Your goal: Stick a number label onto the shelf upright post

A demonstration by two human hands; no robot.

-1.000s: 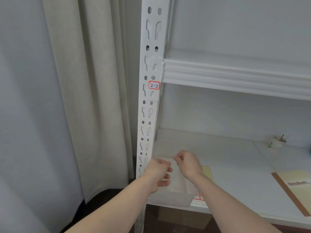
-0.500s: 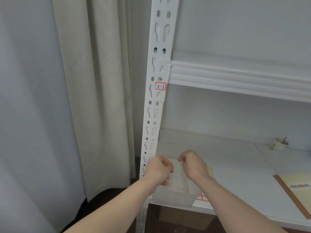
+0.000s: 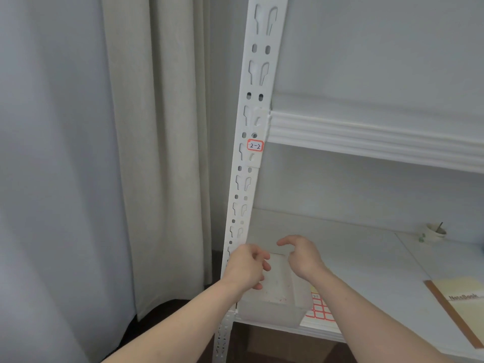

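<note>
**White shelf unit and its lower board**

A white metal shelf upright post [image 3: 245, 163], punched with slots and holes, runs from top centre to the bottom of the frame. 2 boards meet it: an upper shelf [image 3: 366, 137] at centre right and a lower shelf [image 3: 353, 258] below. On the lower shelf lie a translucent box [image 3: 277, 297] at its left edge, a red-bordered label sheet [image 3: 319, 310] just beside it, a notebook [image 3: 461, 305] at lower right, and a small cup [image 3: 436, 231] far back.
</note>
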